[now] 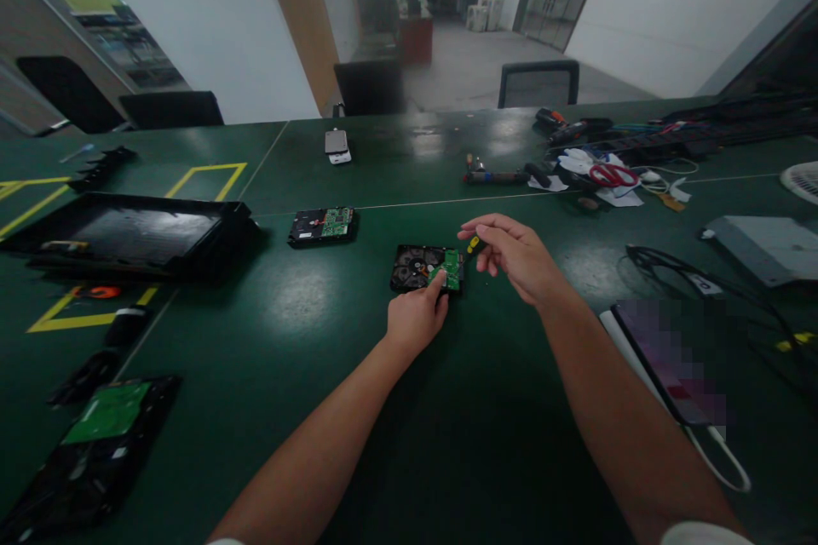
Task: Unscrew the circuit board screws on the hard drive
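A hard drive [412,266] lies flat on the green table, its green circuit board facing up at the right end. My left hand [418,317] grips its near edge, one finger lying on the board. Pinched in my right hand [515,260] is a small screwdriver [474,246] with a black and yellow handle. Its tip points down at the right end of the board; whether it sits in a screw is too small to tell. A second hard drive [323,226] lies apart, farther left.
On the left are a black tray [134,234] and another drive with a green board [108,411]. To the right lie a phone [671,358], a cable [690,277] and a grey box [763,247]. Tools and a red-looped cable [613,176] clutter the back right.
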`<action>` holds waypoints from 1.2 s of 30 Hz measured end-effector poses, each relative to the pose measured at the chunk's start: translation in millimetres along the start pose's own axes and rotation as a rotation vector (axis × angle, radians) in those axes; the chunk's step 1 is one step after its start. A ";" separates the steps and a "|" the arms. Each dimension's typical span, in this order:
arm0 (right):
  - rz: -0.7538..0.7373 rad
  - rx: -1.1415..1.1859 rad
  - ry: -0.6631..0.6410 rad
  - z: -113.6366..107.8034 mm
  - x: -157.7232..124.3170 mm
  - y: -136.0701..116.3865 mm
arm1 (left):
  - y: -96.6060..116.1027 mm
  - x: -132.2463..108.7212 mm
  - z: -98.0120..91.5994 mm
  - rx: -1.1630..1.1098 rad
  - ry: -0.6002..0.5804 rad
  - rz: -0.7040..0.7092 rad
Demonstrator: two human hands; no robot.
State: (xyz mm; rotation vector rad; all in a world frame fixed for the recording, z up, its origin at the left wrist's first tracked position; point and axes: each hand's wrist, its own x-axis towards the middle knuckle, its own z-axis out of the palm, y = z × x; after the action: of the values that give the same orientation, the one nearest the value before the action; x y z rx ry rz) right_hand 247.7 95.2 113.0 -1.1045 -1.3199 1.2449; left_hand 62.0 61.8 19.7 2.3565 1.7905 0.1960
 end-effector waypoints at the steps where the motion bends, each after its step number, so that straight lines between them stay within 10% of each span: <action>1: 0.004 0.009 -0.015 0.0 0.2 -0.2 | -0.1 -0.1 0.1 0.001 0.005 0.002; 36: -0.016 0.081 -0.033 -2.5 0.4 -1.0 | 0.4 0.5 2.0 0.005 0.017 0.001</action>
State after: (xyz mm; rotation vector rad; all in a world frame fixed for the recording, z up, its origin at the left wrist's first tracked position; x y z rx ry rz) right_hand 250.2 95.8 114.0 -1.0190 -1.2892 1.2985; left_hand 62.9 62.1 17.9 2.3665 1.7989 0.2132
